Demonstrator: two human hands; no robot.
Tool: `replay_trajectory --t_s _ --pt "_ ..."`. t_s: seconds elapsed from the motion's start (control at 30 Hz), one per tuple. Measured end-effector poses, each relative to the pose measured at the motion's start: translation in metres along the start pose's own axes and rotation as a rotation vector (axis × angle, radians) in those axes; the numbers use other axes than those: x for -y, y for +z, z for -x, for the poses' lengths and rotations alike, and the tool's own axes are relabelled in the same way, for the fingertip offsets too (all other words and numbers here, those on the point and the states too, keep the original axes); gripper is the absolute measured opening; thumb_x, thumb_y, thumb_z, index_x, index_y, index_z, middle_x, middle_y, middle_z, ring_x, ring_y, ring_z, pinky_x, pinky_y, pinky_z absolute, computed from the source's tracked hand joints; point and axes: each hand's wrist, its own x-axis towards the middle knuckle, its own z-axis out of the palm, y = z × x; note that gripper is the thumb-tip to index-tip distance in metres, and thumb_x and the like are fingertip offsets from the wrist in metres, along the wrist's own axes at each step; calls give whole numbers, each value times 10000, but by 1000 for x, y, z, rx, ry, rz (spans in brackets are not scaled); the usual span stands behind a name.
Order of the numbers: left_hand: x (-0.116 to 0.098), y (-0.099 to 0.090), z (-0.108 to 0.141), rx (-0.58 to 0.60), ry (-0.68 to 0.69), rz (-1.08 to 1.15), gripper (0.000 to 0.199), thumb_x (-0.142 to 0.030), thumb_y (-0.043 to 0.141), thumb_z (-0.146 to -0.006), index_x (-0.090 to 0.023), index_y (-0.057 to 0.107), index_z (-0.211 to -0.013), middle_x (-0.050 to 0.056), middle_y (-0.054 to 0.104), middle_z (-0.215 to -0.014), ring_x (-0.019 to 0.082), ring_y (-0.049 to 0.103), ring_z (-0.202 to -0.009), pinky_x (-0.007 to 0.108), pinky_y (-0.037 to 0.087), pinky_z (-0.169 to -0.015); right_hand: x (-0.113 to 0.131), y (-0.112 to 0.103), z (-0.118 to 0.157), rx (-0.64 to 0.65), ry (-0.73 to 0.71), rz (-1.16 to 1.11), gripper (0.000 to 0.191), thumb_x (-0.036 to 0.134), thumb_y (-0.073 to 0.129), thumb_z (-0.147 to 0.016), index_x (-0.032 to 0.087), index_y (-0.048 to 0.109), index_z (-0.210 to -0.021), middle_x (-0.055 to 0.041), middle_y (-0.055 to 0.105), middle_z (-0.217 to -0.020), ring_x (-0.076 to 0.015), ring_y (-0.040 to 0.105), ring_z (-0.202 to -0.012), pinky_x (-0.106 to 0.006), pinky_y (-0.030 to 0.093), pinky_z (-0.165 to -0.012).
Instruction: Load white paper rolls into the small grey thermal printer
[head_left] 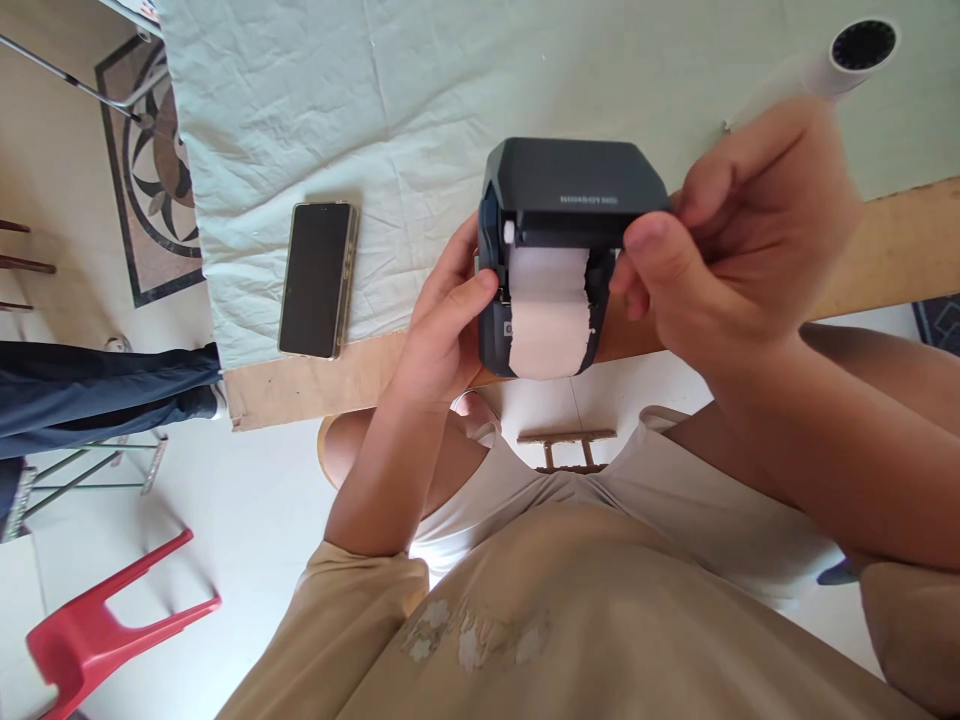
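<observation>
A dark label printer [577, 175] with its lid raised is held over the table's front edge. Pale paper [551, 320] with a ragged right edge hangs out from under the lid. My left hand [450, 320] grips the printer's left side, its thumb on the rim of the body. With thumb and fingers closed, my right hand [727, 240] pinches the right corner of the raised lid. The undersides of both hands' fingers are partly hidden.
A phone [318, 280] lies at the left on the cloth-covered table [337, 100]. A white cylinder with a dark end [862, 47] is at the back right. Beyond the table's left edge are a person's dark-trousered legs [97, 390] and a red plastic stool [90, 630].
</observation>
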Motion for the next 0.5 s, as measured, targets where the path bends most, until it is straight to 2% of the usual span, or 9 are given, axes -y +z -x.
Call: replay_trajectory --t_s 0.07,0.17,0.23,0.3,0.37,0.5 --pt "1 0 -1 1 -1 15 372 -563 860 -985 -288 830 -1233 51 823 -1217 378 617 -1580 483 557 -1281 6 -1 -8 -29 -3 22 491 369 748 -1091 250 379 -791 40 526 -744 -104 705 -608 -261 468 -463" --pt "4 -1 -2 4 13 13 424 -591 844 -990 -277 833 -1275 57 821 -1227 377 638 -1573 476 575 -1267 12 -5 -17 11 -40 167 461 253 705 -1042 259 337 -764 27 612 -771 -141 730 -685 -334 498 -572" --pt "7 -4 -2 28 36 21 389 -562 799 -1029 -299 842 -1311 47 819 -1241 342 685 -1525 429 613 -1205 16 -9 -19 157 -83 334 325 183 670 -1008 262 429 -805 43 687 -820 -139 681 -672 -349 445 -611" --pt "8 -7 -2 86 78 22 372 -539 804 -1023 -335 852 -1330 34 825 -1182 303 737 -1446 361 662 -1070 18 -13 -19 331 -114 564 170 159 674 -970 276 562 -920 53 711 -853 -135 592 -645 -341 335 -602" --pt "9 -9 0 117 86 4 366 -522 793 -1043 -347 839 -1361 27 831 -1224 279 751 -1416 332 678 -997 21 -18 -19 471 -64 760 158 198 709 -957 301 632 -1049 39 687 -850 -142 506 -642 -341 233 -600" --pt "12 -13 3 182 72 -26 405 -506 712 -1107 -326 784 -1463 40 793 -1501 270 751 -1424 368 658 -1125 26 -24 -24 665 79 846 196 342 774 -966 323 650 -1117 24 590 -757 -123 258 -573 -357 143 -602"
